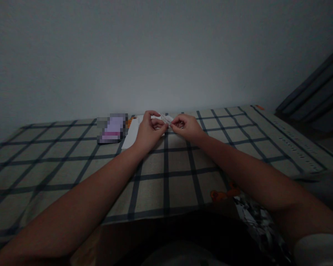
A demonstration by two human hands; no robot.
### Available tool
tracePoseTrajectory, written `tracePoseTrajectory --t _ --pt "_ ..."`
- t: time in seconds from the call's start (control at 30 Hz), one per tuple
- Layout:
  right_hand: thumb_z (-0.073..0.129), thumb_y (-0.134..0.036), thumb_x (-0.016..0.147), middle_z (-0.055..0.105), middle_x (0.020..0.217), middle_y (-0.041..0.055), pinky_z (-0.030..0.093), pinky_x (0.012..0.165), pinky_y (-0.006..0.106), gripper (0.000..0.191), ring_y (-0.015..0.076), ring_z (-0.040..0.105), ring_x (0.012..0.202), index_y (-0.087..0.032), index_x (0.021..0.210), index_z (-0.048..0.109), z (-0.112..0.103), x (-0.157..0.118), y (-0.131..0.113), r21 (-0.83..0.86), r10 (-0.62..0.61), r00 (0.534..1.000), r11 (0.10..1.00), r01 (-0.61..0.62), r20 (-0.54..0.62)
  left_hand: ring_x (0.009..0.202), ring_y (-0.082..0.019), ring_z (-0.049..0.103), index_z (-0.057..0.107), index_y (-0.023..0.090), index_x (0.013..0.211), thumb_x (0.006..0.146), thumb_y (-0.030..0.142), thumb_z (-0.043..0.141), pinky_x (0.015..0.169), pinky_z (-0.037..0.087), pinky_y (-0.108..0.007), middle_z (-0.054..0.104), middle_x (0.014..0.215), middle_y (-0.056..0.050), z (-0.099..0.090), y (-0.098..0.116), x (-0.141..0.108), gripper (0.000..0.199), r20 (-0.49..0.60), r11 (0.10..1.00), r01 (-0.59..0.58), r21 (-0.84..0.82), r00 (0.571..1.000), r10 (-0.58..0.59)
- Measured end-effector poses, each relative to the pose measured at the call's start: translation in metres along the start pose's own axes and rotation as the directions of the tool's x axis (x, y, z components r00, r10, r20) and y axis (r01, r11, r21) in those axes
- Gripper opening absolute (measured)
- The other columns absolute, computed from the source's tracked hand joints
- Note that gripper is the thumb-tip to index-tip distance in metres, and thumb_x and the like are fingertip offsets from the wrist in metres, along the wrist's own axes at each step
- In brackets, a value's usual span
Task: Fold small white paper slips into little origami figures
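Both hands meet over the checked tabletop (166, 184) near the wall. The left hand (148, 133) and right hand (187, 127) each pinch 1 small folded paper (165, 119), grip narrow, steadying it from 2 sides above a white sheet (129, 140).

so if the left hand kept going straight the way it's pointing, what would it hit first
The left hand points toward the right hand, and their fingertips already meet on the small pale folded piece pinched between them. So it would likely press into that piece and the right fingertips first, though depth is dim.
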State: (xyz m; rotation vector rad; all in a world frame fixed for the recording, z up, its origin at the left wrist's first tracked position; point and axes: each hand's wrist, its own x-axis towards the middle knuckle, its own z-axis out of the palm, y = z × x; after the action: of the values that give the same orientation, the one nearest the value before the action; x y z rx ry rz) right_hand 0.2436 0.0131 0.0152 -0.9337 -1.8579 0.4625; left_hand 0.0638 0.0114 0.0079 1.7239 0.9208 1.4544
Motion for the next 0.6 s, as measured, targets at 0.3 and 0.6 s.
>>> tracePoseTrajectory --t 0.3,0.6 --pt "0.059 -0.016 0.078 0.058 0.076 0.0030 0.041 0.068 0.028 0.003 0.0151 0.053 0.072 -0.017 0.076 0.057 0.0037 -0.0023 0.0003 -0.242 -0.231 0.973 0.944 0.224 -0.002 0.064 -0.014 0.071 0.041 0.023 0.099 0.071 0.014 0.073 0.068 0.056 -0.028 0.071 0.068 0.005 0.0069 0.0064 -0.0009 0.044 -0.039 0.972 0.130 -0.197 0.989 -0.140" --pt "0.052 -0.013 0.087 0.061 0.083 0.0081 0.041 0.076 0.032 0.012 0.0196 0.053 0.082 -0.017 0.077 0.058 0.0049 -0.0048 -0.0031 -0.402 -0.338 0.936 0.847 0.349 0.101 0.070 -0.016 0.073 0.044 0.024 0.121 0.069 0.013 0.074 0.074 0.058 -0.032 0.072 0.074 0.003 0.0075 0.0061 -0.0044 0.061 -0.113 0.985 0.105 -0.135 0.986 -0.121"
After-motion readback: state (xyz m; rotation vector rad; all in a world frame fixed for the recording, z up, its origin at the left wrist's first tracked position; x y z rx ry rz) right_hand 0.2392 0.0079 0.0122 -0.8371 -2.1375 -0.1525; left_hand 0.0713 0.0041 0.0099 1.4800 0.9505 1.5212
